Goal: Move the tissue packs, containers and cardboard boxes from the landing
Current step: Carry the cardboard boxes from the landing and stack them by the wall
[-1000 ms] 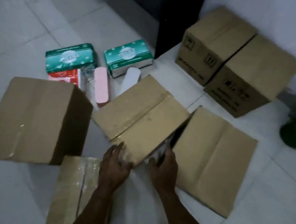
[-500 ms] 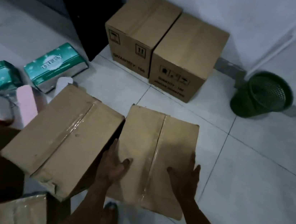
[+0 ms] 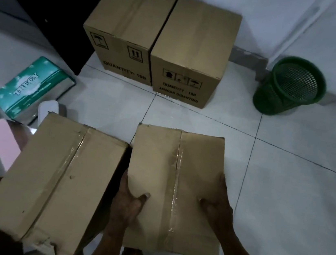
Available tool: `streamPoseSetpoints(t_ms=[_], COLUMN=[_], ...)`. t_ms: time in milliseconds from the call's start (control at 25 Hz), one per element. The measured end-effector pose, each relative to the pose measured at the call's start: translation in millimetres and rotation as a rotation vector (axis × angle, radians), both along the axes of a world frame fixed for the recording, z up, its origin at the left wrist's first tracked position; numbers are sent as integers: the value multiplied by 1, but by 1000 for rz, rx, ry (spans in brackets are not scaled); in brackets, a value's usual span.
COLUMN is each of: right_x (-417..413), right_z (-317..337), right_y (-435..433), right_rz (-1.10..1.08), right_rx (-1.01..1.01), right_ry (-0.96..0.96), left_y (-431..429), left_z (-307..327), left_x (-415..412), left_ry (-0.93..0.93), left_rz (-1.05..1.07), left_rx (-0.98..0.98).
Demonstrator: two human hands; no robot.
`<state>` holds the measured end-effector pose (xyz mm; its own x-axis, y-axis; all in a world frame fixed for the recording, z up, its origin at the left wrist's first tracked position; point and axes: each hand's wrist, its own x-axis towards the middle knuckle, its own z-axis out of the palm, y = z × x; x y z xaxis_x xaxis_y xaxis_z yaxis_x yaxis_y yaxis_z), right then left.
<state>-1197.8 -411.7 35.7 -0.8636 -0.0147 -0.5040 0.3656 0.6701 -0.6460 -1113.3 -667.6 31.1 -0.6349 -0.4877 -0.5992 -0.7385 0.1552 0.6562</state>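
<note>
The fingers point(image 3: 125, 182) of the left hand point(image 3: 126, 202) wrap down over the left side of the box point(image 3: 176, 190), and the thumb lies flat on its top. The fingers point(image 3: 222, 183) of the right hand point(image 3: 219, 209) reach over the right side the same way, with that thumb on top too. So both hands are closed on the box, one on each side. I think they hold it like this so it can be lifted straight up without tipping.

There is only the head view. In it, the box sits on the white floor point(image 3: 283, 185), right between the two hands, with a strip of clear tape down the middle of its top. Two bare feet peek out just below it.

A second box point(image 3: 53, 176) is just beside it on the left, turned a bit. The left fingers dip into the dark gap between the two.

Two printed boxes point(image 3: 159, 40) stand side by side against the wall, farther away, likely out of the walking path.

A green tissue pack point(image 3: 31, 85) and a pink container point(image 3: 4, 144) lie at the far left. A green bin point(image 3: 292, 86) stands at the right by the wall.

Many things are left to move, so I think the job is not near done.
</note>
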Motion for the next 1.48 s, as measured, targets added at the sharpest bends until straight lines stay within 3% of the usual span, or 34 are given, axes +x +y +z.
streamPoseSetpoints(t_ms=[160, 480, 600, 720, 880, 1040, 1280, 1480], right_x=[-16, -125, -185, -248, -326, -387, -431, -461], right_z=[53, 252, 320, 347, 338, 297, 258, 240], right_y=[0, -33, -59, -86, -113, -124, -135, -145], right_rz=[-31, -37, -61, -57, -58, -68, -25, -10], right_rx=[31, 84, 23, -61, -102, -85, -17, 45], right_ry=[42, 71, 119, 186, 220, 259, 217, 228], left_y=[0, -58, -91, -120, -145, -166, -191, -204], left_z=[45, 243, 312, 345, 340, 297, 252, 230], left_x=[-40, -164, -221, -290, -370, -431, -484, -516], left_ry=[2, 86, 120, 191, 264, 271, 172, 252], left_rz=[-43, -237, -223, -244, -280, -332, -436, -397], left_rx=[-12, -49, -111, -154, -192, -164, -182, -134])
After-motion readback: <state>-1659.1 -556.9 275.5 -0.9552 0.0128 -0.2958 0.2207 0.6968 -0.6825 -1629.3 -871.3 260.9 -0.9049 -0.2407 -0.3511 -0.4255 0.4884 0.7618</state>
